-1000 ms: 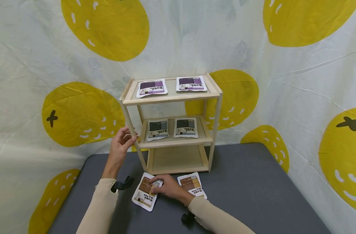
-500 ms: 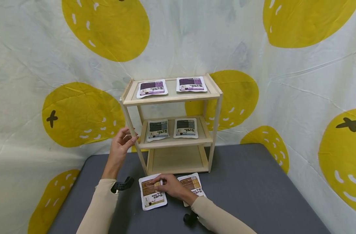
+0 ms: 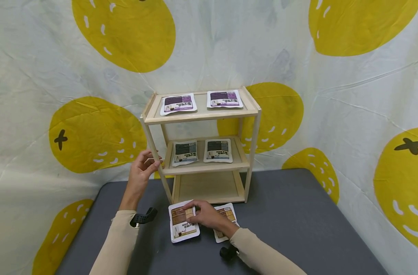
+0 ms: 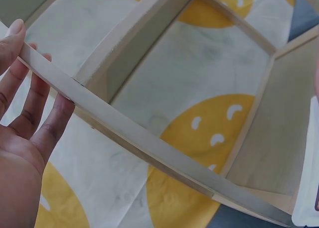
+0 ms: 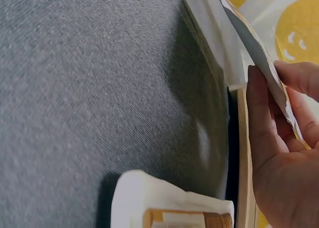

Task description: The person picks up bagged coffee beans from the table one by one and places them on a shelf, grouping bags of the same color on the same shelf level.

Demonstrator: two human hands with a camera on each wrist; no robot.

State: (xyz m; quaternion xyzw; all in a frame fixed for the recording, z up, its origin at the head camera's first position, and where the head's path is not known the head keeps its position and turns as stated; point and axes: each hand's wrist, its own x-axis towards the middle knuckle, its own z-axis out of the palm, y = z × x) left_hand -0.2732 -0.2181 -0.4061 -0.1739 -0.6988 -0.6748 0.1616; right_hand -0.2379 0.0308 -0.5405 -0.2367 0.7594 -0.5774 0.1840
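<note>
**Two hands at a three-tier wooden shelf**

The left hand (image 3: 140,172) wraps thumb and loosely spread fingers around the front left post of the pale wooden three-tier shelf unit (image 3: 202,147), apparently steadying it. The right hand (image 3: 202,215) pinches the far edge of a white-bordered brown flat pouch (image 3: 182,225), lifting it off the grey table (image 3: 298,229) just before the empty bottom tier. A second brown pouch (image 3: 225,225) lies just beside it.
</note>
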